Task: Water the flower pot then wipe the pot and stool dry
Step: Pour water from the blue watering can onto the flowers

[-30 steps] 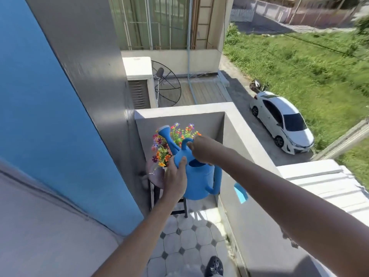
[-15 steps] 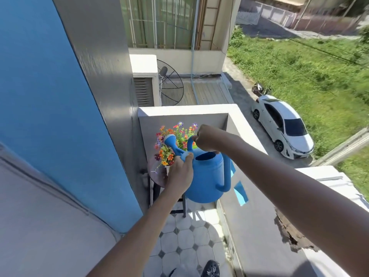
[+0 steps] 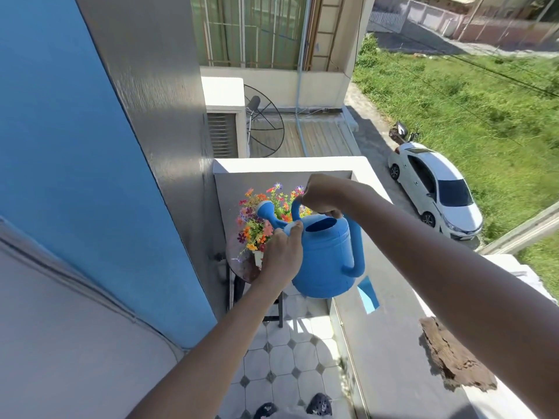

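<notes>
I hold the blue watering can [image 3: 325,255] in the air directly over the round stool [image 3: 239,261], on the side nearest me, with the flower pot [image 3: 258,257] just beyond it. My right hand [image 3: 320,195] is closed around the top handle; my left hand [image 3: 282,255] wraps the base of the spout where it joins the body. The can's long axis runs from the rear loop handle to the rose head [image 3: 266,209], which points up and away from me into the flowers [image 3: 263,213]. Risks as I judge them: the rose sits above the can's mouth, so no water comes until I tip further; tip too fast and the flow overshoots the pot onto the stool and floor tiles [image 3: 281,358]. The spout could also knock the light pot off the stool.
</notes>
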### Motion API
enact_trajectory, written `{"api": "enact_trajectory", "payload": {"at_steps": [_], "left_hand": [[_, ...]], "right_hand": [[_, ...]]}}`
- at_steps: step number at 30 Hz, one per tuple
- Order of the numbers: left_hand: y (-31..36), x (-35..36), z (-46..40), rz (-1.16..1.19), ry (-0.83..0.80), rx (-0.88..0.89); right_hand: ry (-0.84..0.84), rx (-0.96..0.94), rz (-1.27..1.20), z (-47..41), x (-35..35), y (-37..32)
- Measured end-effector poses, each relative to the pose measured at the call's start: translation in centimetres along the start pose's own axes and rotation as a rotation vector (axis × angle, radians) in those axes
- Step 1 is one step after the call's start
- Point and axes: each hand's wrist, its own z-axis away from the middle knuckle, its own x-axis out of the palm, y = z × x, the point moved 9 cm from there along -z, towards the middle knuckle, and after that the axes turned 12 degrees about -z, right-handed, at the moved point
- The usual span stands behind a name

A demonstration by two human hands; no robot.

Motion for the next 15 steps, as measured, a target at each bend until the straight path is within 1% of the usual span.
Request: {"api": "enact_trajectory", "payload": {"at_steps": [4, 10, 15], "left_hand": [[1.3, 1.1, -0.4, -0.011, -0.019, 0.029], [3.5, 2.8, -1.5, -0.026, -0.042, 0.062], [5.5, 5.1, -1.7, -0.045, -0.118, 0.089]], "right_hand": [[0.010, 0.013, 0.057, -0.5, -1.3, 1.0], [0.045, 0.076, 0.030, -0.8, -3.0, 3.8], [0.057, 0.106, 0.035, -0.3, -4.6, 6.1]]}}
